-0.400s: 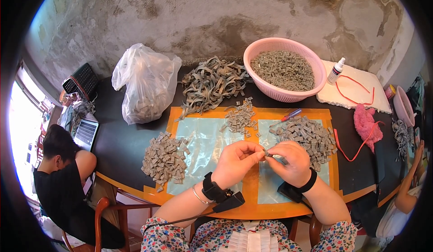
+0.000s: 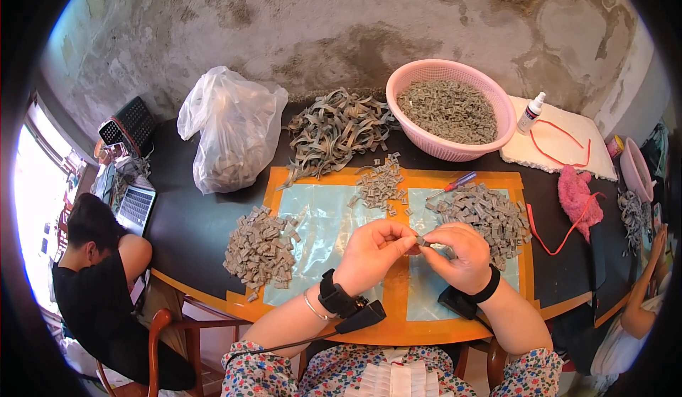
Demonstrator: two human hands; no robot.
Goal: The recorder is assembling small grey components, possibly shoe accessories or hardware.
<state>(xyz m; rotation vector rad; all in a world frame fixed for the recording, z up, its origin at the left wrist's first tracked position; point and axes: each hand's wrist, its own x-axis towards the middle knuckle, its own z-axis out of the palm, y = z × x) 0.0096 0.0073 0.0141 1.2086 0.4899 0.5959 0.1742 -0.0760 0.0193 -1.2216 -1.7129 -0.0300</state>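
Observation:
Over the middle of the table, my left hand (image 2: 375,252) and my right hand (image 2: 460,256) meet fingertip to fingertip. Both pinch one small grey piece (image 2: 423,241), mostly covered by the fingers. To the left of my left hand lies a pile of small grey pieces (image 2: 260,249). Another pile of grey pieces (image 2: 490,221) spreads just beyond my right hand. A smaller scatter of pieces (image 2: 381,184) lies farther back, between two clear plastic sheets taped down with orange tape (image 2: 398,334).
A pink basket (image 2: 452,151) full of small pieces stands at the back, beside tangled grey strips (image 2: 337,130) and a white plastic bag (image 2: 231,134). A screwdriver (image 2: 455,182) lies by the right pile. Right: a bottle (image 2: 530,115) on white foam, pink cloth (image 2: 579,198). People sit on both sides.
Both hands stay pinched together at nearly the same place, with the fingers barely shifted around the small grey piece. The whole view has moved very slightly.

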